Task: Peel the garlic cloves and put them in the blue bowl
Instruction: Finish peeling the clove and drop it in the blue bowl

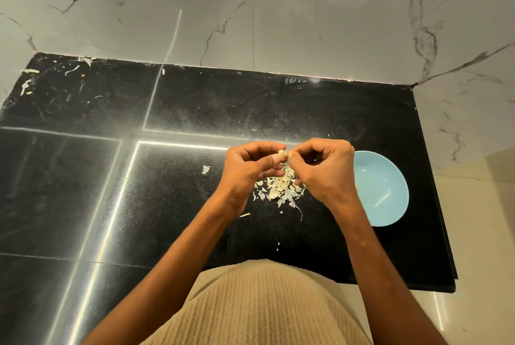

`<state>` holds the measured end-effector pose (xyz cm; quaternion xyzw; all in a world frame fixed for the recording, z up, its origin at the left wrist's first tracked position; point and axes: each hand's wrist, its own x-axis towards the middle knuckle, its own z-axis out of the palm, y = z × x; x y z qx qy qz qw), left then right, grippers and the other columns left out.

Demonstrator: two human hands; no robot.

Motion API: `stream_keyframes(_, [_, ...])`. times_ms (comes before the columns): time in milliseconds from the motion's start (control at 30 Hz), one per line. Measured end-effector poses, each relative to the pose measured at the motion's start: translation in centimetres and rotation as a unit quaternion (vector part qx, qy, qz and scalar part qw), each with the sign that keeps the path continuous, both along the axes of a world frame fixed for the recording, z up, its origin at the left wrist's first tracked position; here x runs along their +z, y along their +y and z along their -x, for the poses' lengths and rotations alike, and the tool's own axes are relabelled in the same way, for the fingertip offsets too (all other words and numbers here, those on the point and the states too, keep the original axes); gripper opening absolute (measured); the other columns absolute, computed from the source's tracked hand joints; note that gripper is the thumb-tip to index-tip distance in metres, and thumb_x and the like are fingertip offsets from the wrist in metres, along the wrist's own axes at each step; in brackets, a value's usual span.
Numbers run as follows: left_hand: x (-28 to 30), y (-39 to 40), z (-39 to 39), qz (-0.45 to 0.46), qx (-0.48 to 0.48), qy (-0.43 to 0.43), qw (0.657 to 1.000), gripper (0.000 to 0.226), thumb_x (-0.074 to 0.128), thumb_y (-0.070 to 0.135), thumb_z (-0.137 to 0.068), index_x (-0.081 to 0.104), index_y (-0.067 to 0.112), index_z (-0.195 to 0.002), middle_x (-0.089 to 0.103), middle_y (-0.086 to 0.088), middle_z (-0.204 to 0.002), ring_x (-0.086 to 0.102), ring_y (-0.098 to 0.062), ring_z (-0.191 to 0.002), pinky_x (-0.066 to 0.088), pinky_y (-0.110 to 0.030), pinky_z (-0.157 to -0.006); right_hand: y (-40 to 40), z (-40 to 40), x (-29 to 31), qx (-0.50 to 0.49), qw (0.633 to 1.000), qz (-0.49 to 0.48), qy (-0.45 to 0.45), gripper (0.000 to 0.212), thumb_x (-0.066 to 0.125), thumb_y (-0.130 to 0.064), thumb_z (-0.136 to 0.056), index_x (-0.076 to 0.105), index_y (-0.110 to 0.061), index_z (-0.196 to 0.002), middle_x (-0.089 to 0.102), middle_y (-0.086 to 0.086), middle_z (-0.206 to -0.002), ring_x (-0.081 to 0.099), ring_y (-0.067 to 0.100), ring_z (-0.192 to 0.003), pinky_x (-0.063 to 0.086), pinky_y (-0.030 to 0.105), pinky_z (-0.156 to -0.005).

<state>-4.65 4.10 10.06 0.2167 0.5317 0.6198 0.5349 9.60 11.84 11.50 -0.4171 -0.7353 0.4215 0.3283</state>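
Above the skin pile (280, 190) near the counter's (195, 99) right edge, left hand (250, 169) pinches a clove (282, 154) while right hand (324, 167) pinches its skin; strip away from the clove, then drop it in the bowl (387, 177)

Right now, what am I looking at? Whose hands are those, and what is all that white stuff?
There is no machine here, just a person. The one picture comes from a camera worn on the person's head, looking down, so you see the arms reaching out from below. The left hand and the right hand meet above a black countertop and together pinch a small garlic clove to peel it. Under the hands lies a pile of papery garlic skins. Beside the right hand sits the blue bowl, where peeled cloves go. The right hand hides part of the bowl, so I cannot tell how many cloves are in it.
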Motion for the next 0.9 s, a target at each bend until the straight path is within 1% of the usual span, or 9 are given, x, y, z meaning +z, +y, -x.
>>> stream_keyframes(133, [-0.02,-0.08,0.04,0.006,0.015,-0.009,1.000,0.022,0.073,-0.001,-0.080,0.068,-0.004,-0.101,0.072,-0.017,-0.085,0.068,-0.019,-0.068,0.059,-0.027,-0.066,0.21,-0.25,-0.25,-0.010,1.000,-0.001,-0.012,0.010,0.077,-0.008,-0.085,0.079,-0.012,-0.076,0.070,-0.006,-0.063,0.068,0.016,-0.051,0.060,0.038,-0.051])
stream_keyframes(300, [-0.15,-0.19,0.12,0.008,0.013,-0.005,1.000,0.017,0.070,-0.002,-0.085,0.067,-0.008,-0.101,0.070,-0.019,-0.087,0.065,-0.019,-0.069,0.060,-0.029,-0.066,0.36,-0.41,-0.55,-0.025,0.999,0.005,-0.025,0.010,0.077,-0.010,-0.086,0.079,-0.014,-0.077,0.071,-0.008,-0.065,0.069,0.015,-0.054,0.061,0.039,-0.053])
stream_keyframes(433, [-0.17,-0.22,0.04,0.010,0.014,-0.007,1.000,0.010,0.069,-0.003,-0.086,0.069,-0.003,-0.097,0.069,-0.016,-0.085,0.064,-0.018,-0.069,0.060,-0.029,-0.067,0.40,-0.48,-0.53,-0.024,0.999,0.016,-0.040,0.008,0.079,-0.012,-0.085,0.080,-0.018,-0.080,0.072,-0.010,-0.067,0.070,0.010,-0.056,0.062,0.035,-0.056])
stream_keyframes(533, [-0.33,-0.20,0.01,0.017,0.017,-0.009,1.000,0.009,0.068,-0.002,-0.088,0.071,-0.001,-0.097,0.069,-0.013,-0.084,0.064,-0.017,-0.071,0.060,-0.028,-0.067,0.37,-0.51,-0.65,-0.026,0.998,0.035,-0.049,0.007,0.085,-0.014,-0.080,0.081,-0.017,-0.076,0.073,-0.008,-0.065,0.069,0.011,-0.054,0.062,0.039,-0.056])
stream_keyframes(633, [-0.47,-0.23,0.00,0.031,0.016,0.000,0.999,0.011,0.068,-0.002,-0.088,0.074,0.002,-0.096,0.070,-0.010,-0.085,0.064,-0.017,-0.074,0.060,-0.028,-0.068,0.40,-0.53,-0.77,-0.025,0.997,0.047,-0.061,0.012,0.090,-0.017,-0.076,0.079,-0.015,-0.072,0.072,-0.006,-0.063,0.069,0.014,-0.054,0.062,0.042,-0.055])
stream_keyframes(733, [-0.47,-0.29,-0.06,0.039,0.016,0.002,0.999,0.011,0.069,-0.002,-0.087,0.075,0.004,-0.093,0.072,-0.008,-0.086,0.065,-0.016,-0.077,0.060,-0.028,-0.069,0.44,-0.57,-0.81,-0.019,0.996,0.056,-0.066,0.018,0.092,-0.016,-0.074,0.075,-0.017,-0.070,0.071,-0.005,-0.063,0.069,0.014,-0.055,0.062,0.040,-0.056])
stream_keyframes(800, [-0.40,-0.27,-0.13,0.041,0.017,0.009,0.999,0.011,0.070,-0.003,-0.087,0.076,0.005,-0.092,0.074,-0.006,-0.087,0.067,-0.015,-0.077,0.059,-0.026,-0.069,0.48,-0.59,-0.90,-0.010,0.996,0.058,-0.061,0.020,0.091,-0.011,-0.074,0.073,-0.021,-0.071,0.070,-0.008,-0.066,0.070,0.014,-0.060,0.062,0.038,-0.057])
stream_keyframes(900, [-0.34,-0.23,-0.20,0.041,0.017,0.036,0.998,0.011,0.071,-0.003,-0.086,0.075,0.003,-0.094,0.076,-0.007,-0.086,0.068,-0.014,-0.074,0.059,-0.025,-0.068,0.43,-0.55,-0.78,0.013,0.996,0.075,-0.037,0.014,0.085,-0.011,-0.081,0.079,-0.023,-0.084,0.074,-0.012,-0.078,0.073,0.014,-0.074,0.062,0.037,-0.058])
